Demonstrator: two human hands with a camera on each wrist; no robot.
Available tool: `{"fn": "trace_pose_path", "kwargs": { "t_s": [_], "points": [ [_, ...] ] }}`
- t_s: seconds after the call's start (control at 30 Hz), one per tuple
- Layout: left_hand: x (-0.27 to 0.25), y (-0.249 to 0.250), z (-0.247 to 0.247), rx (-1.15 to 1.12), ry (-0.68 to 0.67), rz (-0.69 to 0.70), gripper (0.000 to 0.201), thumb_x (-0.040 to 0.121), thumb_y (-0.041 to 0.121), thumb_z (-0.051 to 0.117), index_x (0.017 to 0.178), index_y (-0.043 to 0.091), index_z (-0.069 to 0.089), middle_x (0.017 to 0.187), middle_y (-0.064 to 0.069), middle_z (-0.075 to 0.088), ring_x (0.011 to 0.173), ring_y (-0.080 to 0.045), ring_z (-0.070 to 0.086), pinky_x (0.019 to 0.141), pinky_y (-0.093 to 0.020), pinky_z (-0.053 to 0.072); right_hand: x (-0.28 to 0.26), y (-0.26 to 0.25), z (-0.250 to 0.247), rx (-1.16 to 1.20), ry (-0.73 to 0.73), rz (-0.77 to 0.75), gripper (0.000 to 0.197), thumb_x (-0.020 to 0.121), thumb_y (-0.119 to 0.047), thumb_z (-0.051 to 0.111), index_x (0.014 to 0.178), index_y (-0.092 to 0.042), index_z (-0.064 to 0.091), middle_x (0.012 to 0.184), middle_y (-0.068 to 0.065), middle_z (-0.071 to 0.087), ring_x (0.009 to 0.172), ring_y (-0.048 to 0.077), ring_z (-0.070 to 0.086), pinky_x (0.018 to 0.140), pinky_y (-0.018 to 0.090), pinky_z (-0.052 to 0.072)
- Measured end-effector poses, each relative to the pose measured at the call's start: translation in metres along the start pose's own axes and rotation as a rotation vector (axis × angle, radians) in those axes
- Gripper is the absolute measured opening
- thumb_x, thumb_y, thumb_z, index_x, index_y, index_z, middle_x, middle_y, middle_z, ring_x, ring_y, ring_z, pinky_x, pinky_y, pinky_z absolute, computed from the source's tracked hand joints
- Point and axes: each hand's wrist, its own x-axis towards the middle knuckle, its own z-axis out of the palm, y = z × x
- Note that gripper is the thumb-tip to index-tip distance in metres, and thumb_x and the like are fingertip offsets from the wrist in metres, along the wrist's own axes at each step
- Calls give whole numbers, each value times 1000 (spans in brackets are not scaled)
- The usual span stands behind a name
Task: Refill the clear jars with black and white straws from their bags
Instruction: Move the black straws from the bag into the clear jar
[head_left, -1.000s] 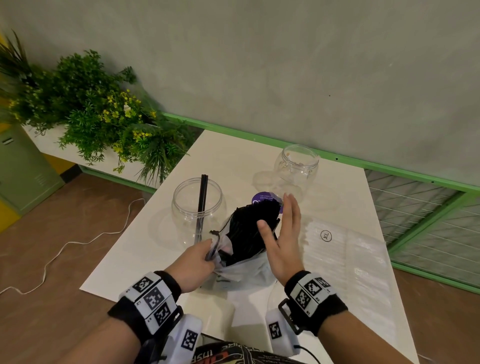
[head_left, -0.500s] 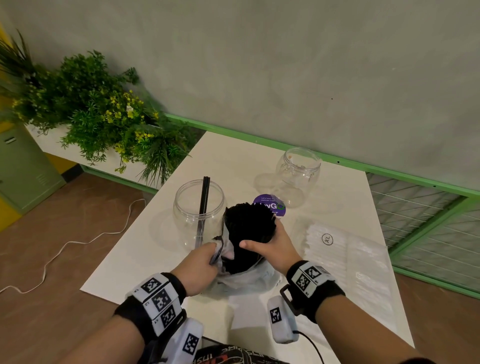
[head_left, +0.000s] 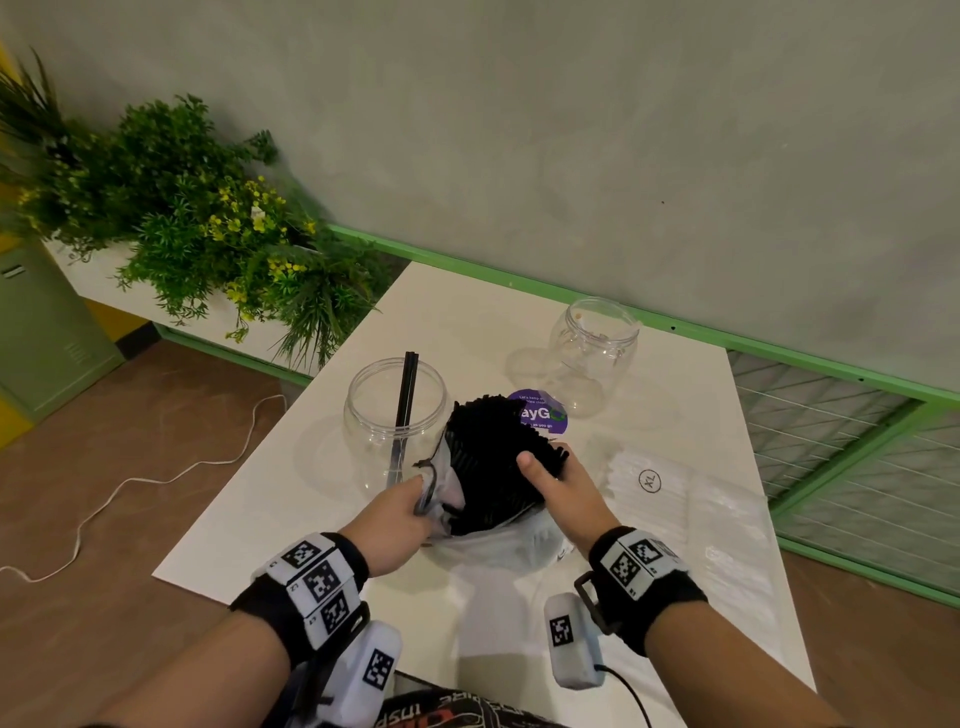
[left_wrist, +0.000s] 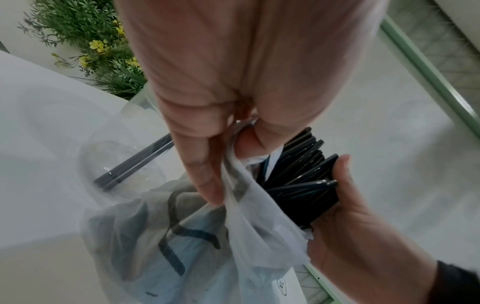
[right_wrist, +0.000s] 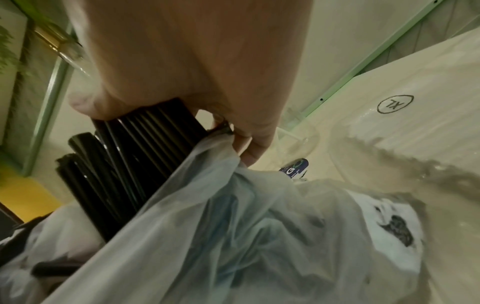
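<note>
1. Counter (head_left: 649, 395): white, against a grey wall with a green rail; plants (head_left: 197, 228) off its left far corner.
2. White-straw bag (head_left: 691, 509): clear, flat on the counter to the right, marked "XL"; white straws inside.
3. Bag (head_left: 498, 545): thin translucent plastic, bunched near the front middle of the counter, mouth up, between both hands.
4. Near jar (head_left: 384, 415): clear, upright, just left of the bag; two black straws lean inside, tips above the rim.
5. Far jar (head_left: 592, 353): clear, upright, farther back to the right, apart from the bag. Contents hard to tell.
6. Black straws (head_left: 488, 457): thick bundle sticking up and out of the bag mouth, tilted toward the far side.
7. Right hand (head_left: 561, 488): fingers and thumb wrapped round the bundle, clamped on it above the bag rim.
8. Left hand (head_left: 395, 525): fingers pinching the bag's left edge, gathered plastic held tight.
9. Purple sticker (head_left: 543, 413): round, on the counter behind the bundle, partly hidden.
</note>
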Motion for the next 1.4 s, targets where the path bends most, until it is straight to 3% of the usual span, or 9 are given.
{"fn": "trace_pose_path", "kwargs": {
  "t_s": [0.17,0.27,0.37,0.53,0.73,0.87,1.0,1.27,1.4],
  "points": [
    [1,1,-1,-16,10,-17,18,81,17,53,98,17,60,99,-4,67,99,-21,62,92,-37,49,-13,-5,-7,-26,12,-80,31,93,-45,51,123,-39,48,123,-15,49,104,-21,47,81,-1,37],
    [-1,-1,-2,23,8,-14,8,85,17,58,92,18,59,91,-2,65,89,-17,61,91,-34,49,-30,8,-13,-136,194,-191,51,80,-58,62,124,-35,50,119,-14,51,108,-6,51,84,12,42],
    [-2,-1,-3,44,-17,-52,19,80,18,57,99,14,61,99,-8,66,98,-25,61,93,-37,49,-44,14,-20,-323,322,-402,29,78,-44,70,100,-26,63,95,-12,58,92,10,58,72,16,44],
    [-2,1,1,72,-6,-43,28,91,1,51,86,28,52,87,9,60,85,-9,56,75,-18,43,-47,12,-5,-406,129,-316,39,72,-35,82,103,-26,60,94,-10,58,79,11,58,63,21,48],
    [-6,3,-2,50,-19,-31,28,88,1,54,93,28,58,102,-1,68,99,-17,62,92,-32,49,-45,3,18,-300,142,-261,36,74,-18,82,100,-23,59,92,-5,61,73,8,61,60,13,47],
    [-5,0,-1,49,0,-37,13,88,9,53,98,16,59,101,-8,68,101,-25,62,94,-42,49,-42,-6,26,-361,48,-384,23,76,-12,80,94,-15,66,89,-8,60,75,2,57,64,10,45],
    [-5,-7,-5,21,20,-51,30,74,27,57,103,17,59,100,-3,69,99,-22,63,92,-45,50,-28,-30,35,-515,-26,-573,18,79,-12,76,94,-12,66,88,-9,55,70,4,52,63,12,45],
    [-5,-1,-4,17,55,-82,31,60,24,53,89,11,55,84,-5,61,78,-18,56,75,-36,52,1,-64,48,-833,-76,-656,40,82,-12,71,120,-8,57,103,7,57,80,23,59,72,38,52],
    [-5,-2,-4,-21,53,-80,33,61,25,54,90,10,56,86,-7,62,81,-22,60,79,-39,55,6,-61,43,-1076,-1,-773,40,69,-25,83,105,-13,69,86,4,60,80,26,55,67,36,52]
  ]
}}
